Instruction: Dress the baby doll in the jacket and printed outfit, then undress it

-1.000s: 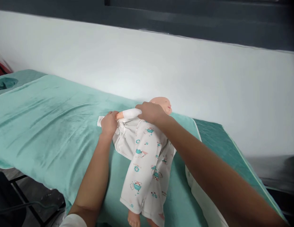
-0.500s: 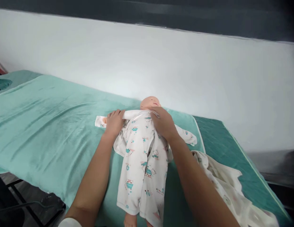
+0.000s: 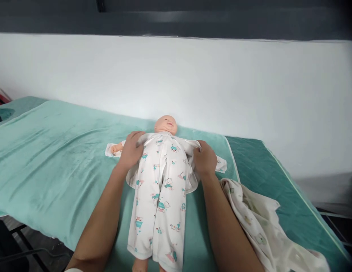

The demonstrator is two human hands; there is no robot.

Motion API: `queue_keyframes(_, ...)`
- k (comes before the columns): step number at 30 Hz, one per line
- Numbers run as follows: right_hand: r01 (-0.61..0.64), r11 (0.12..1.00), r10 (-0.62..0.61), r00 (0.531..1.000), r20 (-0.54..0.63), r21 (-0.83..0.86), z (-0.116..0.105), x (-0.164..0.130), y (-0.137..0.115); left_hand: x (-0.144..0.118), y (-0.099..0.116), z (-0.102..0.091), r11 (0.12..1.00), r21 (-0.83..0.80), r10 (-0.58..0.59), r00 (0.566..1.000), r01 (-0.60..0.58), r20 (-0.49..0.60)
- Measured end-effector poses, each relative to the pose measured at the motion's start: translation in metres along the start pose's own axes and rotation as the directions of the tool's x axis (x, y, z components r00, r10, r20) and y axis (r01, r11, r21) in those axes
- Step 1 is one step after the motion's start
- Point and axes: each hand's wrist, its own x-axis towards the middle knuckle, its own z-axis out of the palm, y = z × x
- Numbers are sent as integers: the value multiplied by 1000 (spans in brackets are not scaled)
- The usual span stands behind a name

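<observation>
A baby doll (image 3: 165, 124) lies face up on a teal towel (image 3: 56, 151), head toward the white wall. It wears a white romper (image 3: 160, 192) printed with small teal and pink figures. My left hand (image 3: 132, 148) rests on the romper at the doll's shoulder, beside its outstretched arm. My right hand (image 3: 205, 158) presses on the romper's other side, over the sleeve lying flat on the towel. Both hands lie on the cloth; whether the fingers pinch it is not clear.
A crumpled cream printed cloth (image 3: 266, 226) lies at the lower right on the darker teal table pad (image 3: 266, 166). The white wall (image 3: 221, 83) runs close behind. The table's front edge drops to a dark floor and metal frame (image 3: 19, 238) at lower left.
The doll went from lying on its side to flat on its back. My right hand moved from the doll's head and chest to its far side; the cream cloth came into view.
</observation>
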Motion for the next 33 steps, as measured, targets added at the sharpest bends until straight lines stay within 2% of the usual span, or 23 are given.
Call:
queue_keyframes(3,35,999,-36,999,19,39,1,1,5,12,45,6,979,-130,176,974,-158,145)
queue_keyframes(6,39,999,-40,998,42,22,3,-1,4,34,89,23,945,18,299,885,-327,358)
queue_keyframes(8,32,999,-31,998,56,-10,4,0,4,52,113,39,902,174,252,808,-396,532)
queue_keyframes(10,22,999,-20,997,75,-27,4,1,4,68,131,56,858,277,146,723,-432,675)
queue_keyframes(12,-2,999,5,995,95,-33,3,2,5,79,142,74,835,318,71,660,-450,748)
queue_keyframes(14,-41,999,44,994,102,-30,2,4,6,86,148,90,830,322,47,633,-455,773)
queue_keyframes(19,-125,991,131,980,151,-49,-3,7,5,90,147,122,819,351,-2,609,-454,793)
queue_keyframes(23,-152,988,157,970,185,-43,-6,9,7,89,146,132,789,413,-39,635,-454,772)
queue_keyframes(27,-210,978,205,964,167,12,-10,10,15,89,147,121,776,411,-4,648,-478,762)
queue_keyframes(33,-255,948,240,966,98,190,-11,11,35,93,147,78,742,436,47,689,-509,723)
